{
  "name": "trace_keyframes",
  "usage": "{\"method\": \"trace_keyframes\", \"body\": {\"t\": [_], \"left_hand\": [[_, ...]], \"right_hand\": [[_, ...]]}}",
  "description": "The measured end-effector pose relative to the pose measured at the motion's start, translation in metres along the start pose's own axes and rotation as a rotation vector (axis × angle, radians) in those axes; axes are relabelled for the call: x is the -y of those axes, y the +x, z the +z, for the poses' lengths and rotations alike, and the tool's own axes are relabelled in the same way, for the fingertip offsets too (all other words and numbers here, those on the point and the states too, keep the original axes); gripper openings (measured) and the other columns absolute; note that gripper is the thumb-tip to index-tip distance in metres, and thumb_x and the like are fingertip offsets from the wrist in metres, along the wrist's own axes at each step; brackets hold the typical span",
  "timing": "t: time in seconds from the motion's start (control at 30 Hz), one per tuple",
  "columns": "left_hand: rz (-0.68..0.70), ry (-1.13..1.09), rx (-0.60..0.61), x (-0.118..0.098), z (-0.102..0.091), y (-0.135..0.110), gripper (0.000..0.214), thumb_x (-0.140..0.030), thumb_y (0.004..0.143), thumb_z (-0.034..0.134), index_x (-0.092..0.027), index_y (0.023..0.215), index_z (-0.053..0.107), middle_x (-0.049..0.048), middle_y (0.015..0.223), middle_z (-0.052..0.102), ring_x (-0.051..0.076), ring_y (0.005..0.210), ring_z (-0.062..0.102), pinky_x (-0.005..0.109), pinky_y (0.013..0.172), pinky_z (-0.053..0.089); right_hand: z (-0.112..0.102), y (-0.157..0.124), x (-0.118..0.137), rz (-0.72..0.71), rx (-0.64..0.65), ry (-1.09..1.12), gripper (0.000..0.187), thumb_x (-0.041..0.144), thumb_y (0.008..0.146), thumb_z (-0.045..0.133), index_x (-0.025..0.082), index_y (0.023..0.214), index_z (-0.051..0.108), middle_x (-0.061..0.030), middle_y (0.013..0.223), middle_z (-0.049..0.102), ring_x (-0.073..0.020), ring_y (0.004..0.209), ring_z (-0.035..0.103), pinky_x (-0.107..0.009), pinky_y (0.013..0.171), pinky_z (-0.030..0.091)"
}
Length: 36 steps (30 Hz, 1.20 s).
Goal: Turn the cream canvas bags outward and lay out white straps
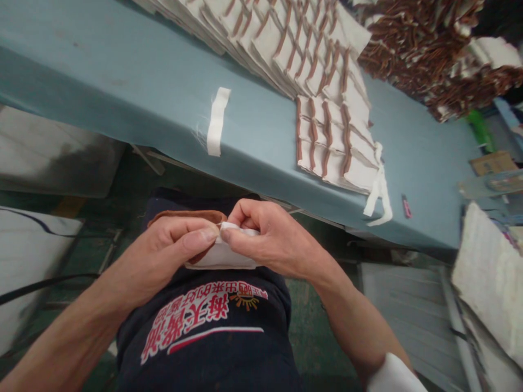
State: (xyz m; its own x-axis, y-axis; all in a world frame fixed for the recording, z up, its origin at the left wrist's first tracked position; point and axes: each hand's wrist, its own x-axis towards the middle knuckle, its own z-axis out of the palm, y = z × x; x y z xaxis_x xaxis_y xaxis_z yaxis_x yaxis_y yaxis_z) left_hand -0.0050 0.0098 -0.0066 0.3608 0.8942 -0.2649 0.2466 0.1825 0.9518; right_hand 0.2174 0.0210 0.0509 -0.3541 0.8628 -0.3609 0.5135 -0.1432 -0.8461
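From the head camera's height, I see the person's two hands brought together in front of a dark apron (212, 359) with red and white lettering. The left hand (180, 239) pinches a brown-and-white cloth piece (231, 257) between thumb and fingers. The right hand (265, 234) grips its white edge just beside, fingers curled, the two thumbs nearly meeting. The cloth piece is off the worktop (134, 71), held on the near side of its blue edge, above the person's lap.

Up on the worktop, a white strip (218, 122) with loose threads lies by the near edge. Further right are overlapping rows of white pieces with brown edges (327, 136), with pale ties (379, 188) at their right end and a small pink tool (406, 207) near those. A heap of brown and white material (420, 54) sits at the far right.
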Motion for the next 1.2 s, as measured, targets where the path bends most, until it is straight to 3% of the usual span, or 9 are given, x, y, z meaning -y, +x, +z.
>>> {"method": "trace_keyframes", "body": {"t": [0.13, 0.27, 0.63, 0.8, 0.93, 1.07, 1.2], "left_hand": [[-0.026, -0.063, 0.047, -0.005, 0.003, 0.000, 0.031, -0.050, 0.086, 0.076, -0.023, 0.074, 0.085, 0.0044, 0.084, 0.082, 0.021, 0.071, 0.070, 0.026, 0.059, 0.056], [-0.046, -0.040, -0.047, -0.012, 0.012, 0.001, 0.030, -0.048, 0.082, 0.073, -0.022, 0.075, 0.085, 0.0044, 0.078, 0.082, 0.022, 0.069, 0.072, 0.026, 0.058, 0.056], [0.045, 0.145, -0.354, -0.026, 0.031, -0.009, 0.026, -0.042, 0.077, 0.060, -0.023, 0.063, 0.071, -0.0018, 0.056, 0.070, 0.014, 0.047, 0.058, 0.023, 0.045, 0.044], [0.118, 0.248, -0.440, -0.018, 0.036, -0.017, 0.023, -0.035, 0.084, 0.061, -0.024, 0.075, 0.078, -0.0028, 0.064, 0.078, 0.016, 0.053, 0.067, 0.024, 0.051, 0.049], [0.252, 0.371, -0.538, -0.001, 0.040, -0.025, 0.019, -0.032, 0.094, 0.065, -0.026, 0.085, 0.080, -0.0054, 0.071, 0.078, 0.014, 0.056, 0.065, 0.025, 0.057, 0.049], [0.298, 0.415, -0.517, 0.010, 0.040, -0.029, 0.020, -0.031, 0.098, 0.063, -0.026, 0.086, 0.079, -0.0051, 0.074, 0.077, 0.015, 0.057, 0.063, 0.025, 0.062, 0.052], [0.221, 0.331, -0.457, 0.007, 0.039, -0.030, 0.023, -0.033, 0.098, 0.061, -0.025, 0.086, 0.080, -0.0042, 0.071, 0.078, 0.016, 0.055, 0.065, 0.024, 0.053, 0.050]], "right_hand": [[0.002, 0.000, -0.003, 0.011, -0.015, -0.008, 0.015, 0.032, 0.094, 0.072, 0.021, 0.085, 0.068, 0.0081, 0.065, 0.054, -0.0090, 0.059, 0.045, -0.023, 0.056, 0.031], [0.006, 0.001, -0.007, -0.026, -0.057, -0.031, 0.016, 0.033, 0.096, 0.071, 0.021, 0.085, 0.067, 0.0076, 0.068, 0.056, -0.0094, 0.061, 0.044, -0.025, 0.058, 0.030], [0.034, -0.007, -0.020, -0.201, -0.272, -0.119, 0.018, 0.037, 0.104, 0.066, 0.024, 0.092, 0.067, 0.0036, 0.072, 0.067, -0.0123, 0.059, 0.052, -0.026, 0.063, 0.036], [0.040, -0.012, -0.016, -0.225, -0.310, -0.229, 0.020, 0.038, 0.108, 0.066, 0.024, 0.094, 0.068, 0.0005, 0.077, 0.073, -0.0137, 0.062, 0.060, -0.026, 0.065, 0.037], [0.038, -0.017, -0.009, -0.160, -0.335, -0.296, 0.021, 0.041, 0.107, 0.071, 0.025, 0.094, 0.065, 0.0009, 0.074, 0.072, -0.0153, 0.062, 0.063, -0.027, 0.063, 0.033], [0.034, -0.018, -0.008, -0.133, -0.292, -0.339, 0.026, 0.043, 0.106, 0.076, 0.025, 0.092, 0.063, 0.0039, 0.067, 0.067, -0.0139, 0.057, 0.058, -0.027, 0.061, 0.030], [0.034, -0.016, -0.015, -0.261, -0.281, -0.388, 0.030, 0.044, 0.111, 0.069, 0.024, 0.090, 0.063, 0.0023, 0.069, 0.068, -0.0129, 0.060, 0.059, -0.026, 0.061, 0.031]]}}
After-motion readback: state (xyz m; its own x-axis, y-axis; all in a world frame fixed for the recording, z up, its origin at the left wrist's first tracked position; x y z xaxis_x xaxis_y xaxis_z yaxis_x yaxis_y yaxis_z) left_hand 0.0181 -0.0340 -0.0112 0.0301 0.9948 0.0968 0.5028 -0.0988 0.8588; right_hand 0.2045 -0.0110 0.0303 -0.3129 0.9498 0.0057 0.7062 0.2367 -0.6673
